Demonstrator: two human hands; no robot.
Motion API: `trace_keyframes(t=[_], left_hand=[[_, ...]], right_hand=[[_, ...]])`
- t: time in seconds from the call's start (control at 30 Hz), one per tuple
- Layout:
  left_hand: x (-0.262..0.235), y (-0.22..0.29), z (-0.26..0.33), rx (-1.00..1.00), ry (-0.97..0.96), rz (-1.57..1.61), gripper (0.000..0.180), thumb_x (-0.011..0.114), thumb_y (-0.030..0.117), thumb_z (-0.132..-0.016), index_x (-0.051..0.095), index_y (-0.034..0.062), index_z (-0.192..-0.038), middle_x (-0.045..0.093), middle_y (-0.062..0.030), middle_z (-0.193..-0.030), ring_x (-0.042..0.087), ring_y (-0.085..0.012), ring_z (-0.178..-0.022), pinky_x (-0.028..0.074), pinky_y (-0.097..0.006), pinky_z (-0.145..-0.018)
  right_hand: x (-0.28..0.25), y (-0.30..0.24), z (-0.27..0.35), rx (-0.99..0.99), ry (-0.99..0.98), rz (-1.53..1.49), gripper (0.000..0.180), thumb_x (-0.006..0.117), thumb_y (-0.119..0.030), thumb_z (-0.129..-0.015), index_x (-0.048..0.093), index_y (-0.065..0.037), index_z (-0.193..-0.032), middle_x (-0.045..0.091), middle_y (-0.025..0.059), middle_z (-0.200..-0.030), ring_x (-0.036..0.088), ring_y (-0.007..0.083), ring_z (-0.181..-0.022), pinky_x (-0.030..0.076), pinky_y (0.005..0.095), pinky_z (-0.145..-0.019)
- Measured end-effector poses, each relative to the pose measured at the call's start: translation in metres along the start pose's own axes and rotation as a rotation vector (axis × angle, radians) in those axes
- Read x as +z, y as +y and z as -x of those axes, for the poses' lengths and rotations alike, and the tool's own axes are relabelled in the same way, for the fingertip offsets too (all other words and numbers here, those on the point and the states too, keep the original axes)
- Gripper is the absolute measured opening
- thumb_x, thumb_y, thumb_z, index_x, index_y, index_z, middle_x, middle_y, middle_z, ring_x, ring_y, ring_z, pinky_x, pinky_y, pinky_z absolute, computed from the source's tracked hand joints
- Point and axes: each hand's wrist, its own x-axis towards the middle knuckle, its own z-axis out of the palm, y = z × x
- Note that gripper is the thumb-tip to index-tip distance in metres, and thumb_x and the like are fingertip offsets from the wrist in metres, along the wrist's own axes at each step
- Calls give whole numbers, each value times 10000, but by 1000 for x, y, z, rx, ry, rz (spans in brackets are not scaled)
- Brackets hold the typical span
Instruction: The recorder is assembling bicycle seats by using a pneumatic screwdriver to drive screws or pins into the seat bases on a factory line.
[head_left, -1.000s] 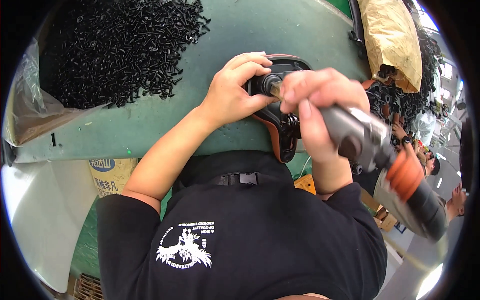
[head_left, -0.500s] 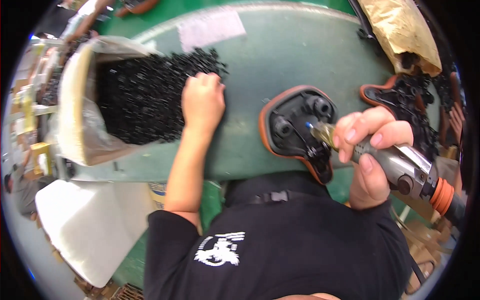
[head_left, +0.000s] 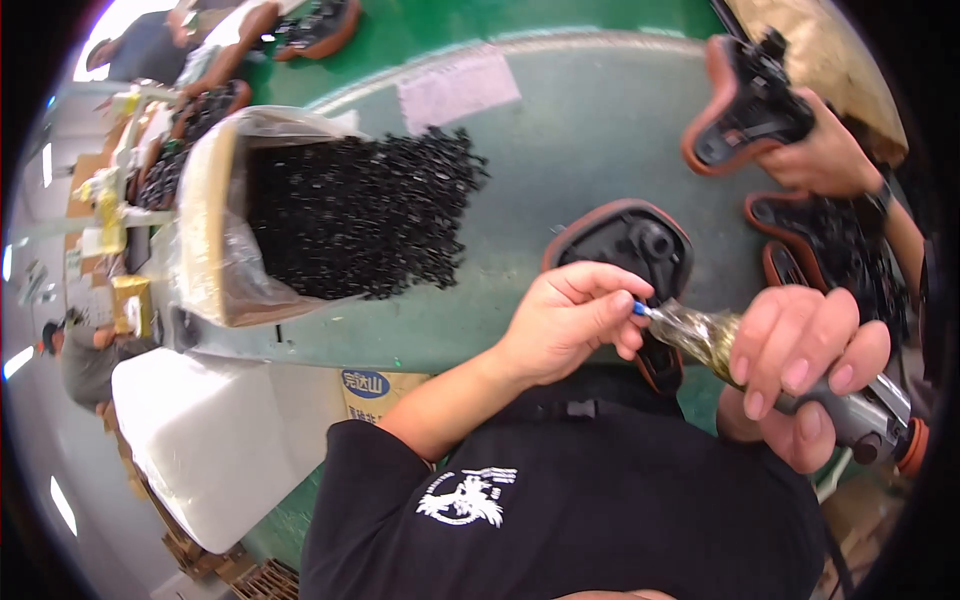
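Observation:
My right hand point(head_left: 800, 360) is wrapped round a silver power screwdriver point(head_left: 868, 412) with an orange collar. Clear wrap covers its nose, and a blue tip point(head_left: 639, 308) points to the left. My left hand point(head_left: 565, 325) is closed in a pinch right at that tip; whatever small piece is between its fingers is hidden. Behind both hands a bicycle saddle point(head_left: 660, 238) lies upside down on the green table point(head_left: 560, 110), its black underside and brown rim showing, partly covered by my left hand. To the left, small black parts point(head_left: 360, 215) spill from a plastic-lined box point(head_left: 203, 225).
At the right, a co-worker's hand point(head_left: 825, 150) holds another saddle point(head_left: 745, 115) above more saddles point(head_left: 800, 225). Behind is a brown paper bag point(head_left: 850, 60). A paper sheet point(head_left: 460, 88) lies on the table; a white block point(head_left: 205, 440) stands below its left edge.
My left hand has left the black parts and come right to the screwdriver's tip. The screwdriver has shifted slightly right and down. A co-worker's hand with a saddle has appeared at the right.

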Motion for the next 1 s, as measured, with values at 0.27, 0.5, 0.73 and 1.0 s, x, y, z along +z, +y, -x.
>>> trace_keyframes(t=[0.27, 0.5, 0.73, 1.0], left_hand=[[-7, -7, -6, 95, -134, -111, 184, 682, -69, -970, 726, -84, -1148, 721, -203, -1069, 772, -279, -802, 657, -374, -675], [-8, 0, -25, -44, -274, -151, 185, 702, -60, -956, 728, -111, -1131, 715, -222, -1029, 761, -268, -726, 639, -344, -615], [-2, 25, -51, 503, -464, -1077, 487, 827, 323, -922, 729, -76, -1183, 734, -196, -1119, 706, -318, -1079, 558, -443, -969], [-39, 56, -123, 291, -514, -1628, 580, 896, 96, -661, 710, 45, -1208, 658, -150, -1368, 648, -333, -1258, 528, -436, -1059]], right_hand=[[-2, -15, 16, 38, -40, 57, 295, 695, -6, -907, 524, -91, -1132, 679, 114, -1056, 729, 189, -721, 626, 354, -664], [8, -38, 8, 169, 99, 119, 304, 685, 5, -909, 523, -88, -1150, 661, 124, -1057, 721, 205, -716, 618, 369, -662], [2, -20, 15, 41, 145, 373, 363, 620, 45, -895, 485, -64, -1214, 616, 188, -1063, 649, 196, -717, 588, 402, -760], [-16, 13, 15, 55, 19, 476, 402, 561, 90, -884, 480, -51, -1252, 601, 209, -1095, 636, 199, -786, 574, 397, -808]])
